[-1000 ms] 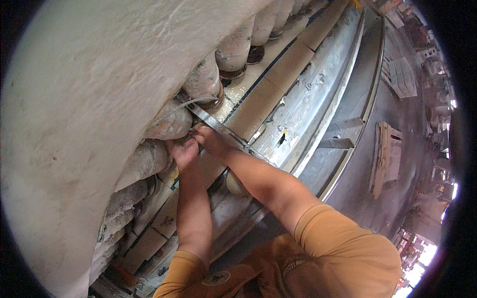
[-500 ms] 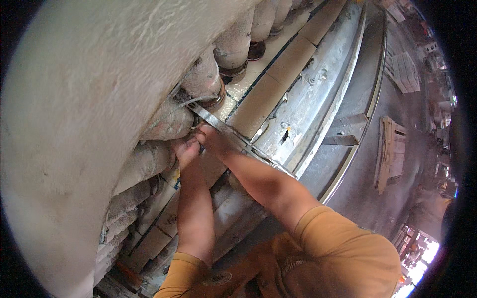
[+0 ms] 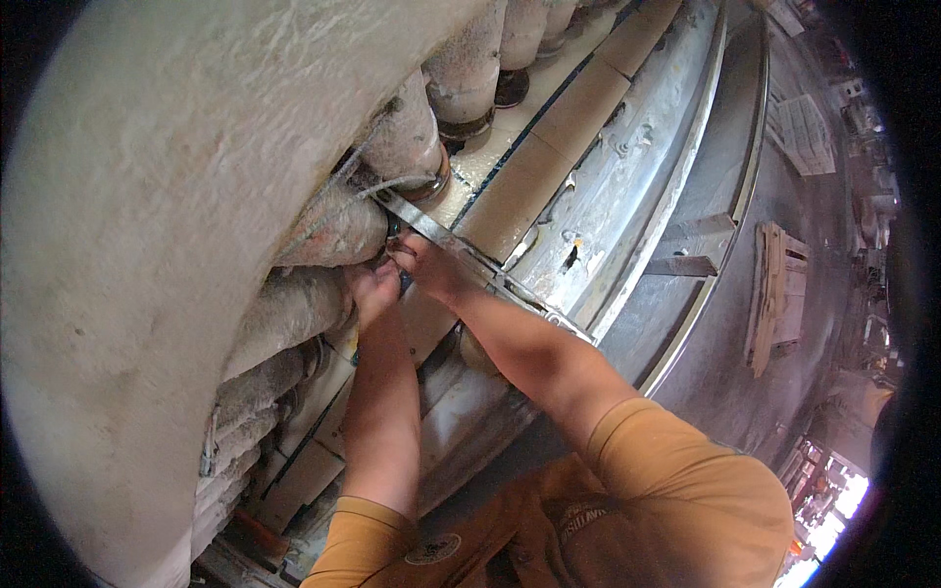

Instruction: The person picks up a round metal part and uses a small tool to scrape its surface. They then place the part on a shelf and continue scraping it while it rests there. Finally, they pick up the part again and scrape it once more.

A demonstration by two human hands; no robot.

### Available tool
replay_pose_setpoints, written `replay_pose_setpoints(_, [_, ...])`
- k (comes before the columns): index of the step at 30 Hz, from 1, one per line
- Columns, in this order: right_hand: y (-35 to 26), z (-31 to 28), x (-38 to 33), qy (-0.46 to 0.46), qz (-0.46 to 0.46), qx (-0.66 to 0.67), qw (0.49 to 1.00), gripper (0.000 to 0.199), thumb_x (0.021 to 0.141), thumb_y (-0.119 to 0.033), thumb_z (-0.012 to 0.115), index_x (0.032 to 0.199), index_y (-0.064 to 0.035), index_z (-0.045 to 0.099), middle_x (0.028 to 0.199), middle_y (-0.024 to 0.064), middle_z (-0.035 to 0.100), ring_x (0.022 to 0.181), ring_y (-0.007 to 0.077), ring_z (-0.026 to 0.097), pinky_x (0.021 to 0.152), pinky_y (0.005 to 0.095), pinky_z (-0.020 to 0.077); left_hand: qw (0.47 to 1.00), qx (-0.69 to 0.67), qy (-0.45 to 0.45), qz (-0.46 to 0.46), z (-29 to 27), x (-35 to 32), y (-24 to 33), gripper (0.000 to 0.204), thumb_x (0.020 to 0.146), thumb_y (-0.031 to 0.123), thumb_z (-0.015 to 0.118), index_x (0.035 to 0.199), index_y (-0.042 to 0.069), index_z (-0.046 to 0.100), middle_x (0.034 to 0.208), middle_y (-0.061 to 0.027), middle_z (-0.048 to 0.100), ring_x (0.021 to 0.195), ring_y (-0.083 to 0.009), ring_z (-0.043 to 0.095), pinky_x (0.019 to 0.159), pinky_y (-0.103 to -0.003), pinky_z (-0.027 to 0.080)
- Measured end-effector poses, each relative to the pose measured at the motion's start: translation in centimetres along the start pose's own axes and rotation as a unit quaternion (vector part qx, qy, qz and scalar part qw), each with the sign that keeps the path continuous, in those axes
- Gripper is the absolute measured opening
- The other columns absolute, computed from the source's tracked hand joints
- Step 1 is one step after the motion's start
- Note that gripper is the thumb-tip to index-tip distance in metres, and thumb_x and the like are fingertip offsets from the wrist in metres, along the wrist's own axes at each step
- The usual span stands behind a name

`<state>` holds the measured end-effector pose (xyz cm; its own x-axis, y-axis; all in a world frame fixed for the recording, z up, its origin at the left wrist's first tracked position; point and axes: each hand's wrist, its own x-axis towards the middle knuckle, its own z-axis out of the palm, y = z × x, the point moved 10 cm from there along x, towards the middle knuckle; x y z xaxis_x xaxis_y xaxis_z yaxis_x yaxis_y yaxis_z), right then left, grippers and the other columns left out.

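A row of dusty grey cloth-like sleeves, several of them with dark round collars at their lower ends, comes out from under a large pale surface [image 3: 147, 196]. Both hands meet at the lower end of one sleeve [image 3: 343, 230]. My left hand [image 3: 374, 286] is at its underside, fingers curled and partly hidden. Beside it, my right hand [image 3: 421, 263] closes near the dark edge of that end; what its fingers grip is too small to make out. A flat metal bar [image 3: 431, 230] passes just above my right hand, slanting down toward my right forearm.
Tan rectangular panels [image 3: 534, 157] run alongside the sleeves. Past them lie a battered silvery metal ledge [image 3: 608, 186] and a curved rail [image 3: 750, 147] with a bracket [image 3: 696, 245]. Wooden pallets [image 3: 779, 299] lie on the grey floor to the right.
Both hands stay at the same sleeve end, with only a slight shift of the fingers. The view has moved a little.
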<state>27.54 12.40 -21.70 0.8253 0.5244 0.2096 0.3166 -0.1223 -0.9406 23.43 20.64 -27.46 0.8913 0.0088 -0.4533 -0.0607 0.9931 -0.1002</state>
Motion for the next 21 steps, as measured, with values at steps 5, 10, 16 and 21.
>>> replay_pose_setpoints(5, [-1.8,-1.5,-0.2,-0.053,0.174,-0.096,0.979,0.033,0.083,-0.034,0.058,0.094,-0.0031,0.060,0.094,0.0189,0.062,0.093,0.0364,0.059,0.081,0.0419,0.0457,0.997,0.002,-0.055,-0.044,-1.3,0.6,-0.1,0.043,0.087,0.038,0.050,0.114,0.005,0.055,0.113,-0.0129,0.058,0.097,-0.0280,0.056,0.070,-0.037,0.049])
replay_pose_setpoints(10, [-1.9,-1.6,-2.0,0.050,0.125,-0.139,0.981,0.040,0.084,-0.041,0.056,0.090,-0.0022,0.058,0.086,0.0208,0.063,0.088,0.0386,0.061,0.078,0.0447,0.0458,0.984,-0.003,0.092,0.153,-9.7,2.0,6.9,0.037,0.090,0.035,0.048,0.112,0.007,0.057,0.115,-0.0113,0.059,0.103,-0.0252,0.058,0.077,-0.037,0.051])
replay_pose_setpoints(16, [-1.0,-0.5,-1.9,-0.081,0.172,-0.041,0.981,0.035,0.088,-0.037,0.052,0.097,-0.0046,0.060,0.088,0.0177,0.064,0.085,0.0336,0.062,0.074,0.0430,0.0475,0.987,0.027,0.073,0.141,-9.9,2.0,7.0,0.035,0.088,0.034,0.051,0.111,0.008,0.057,0.113,-0.0082,0.060,0.093,-0.0241,0.061,0.070,-0.033,0.051])
replay_pose_setpoints(21, [-2.5,0.5,-1.0,-0.067,-0.083,-0.286,0.952,0.025,0.088,-0.021,0.050,0.108,-0.0104,0.061,0.077,0.0124,0.058,0.074,0.0296,0.060,0.066,0.0377,0.0484,0.988,0.022,0.076,0.134,-6.7,1.6,4.0,0.040,0.085,0.040,0.055,0.111,0.010,0.056,0.103,-0.0052,0.061,0.075,-0.0207,0.057,0.047,-0.027,0.041])
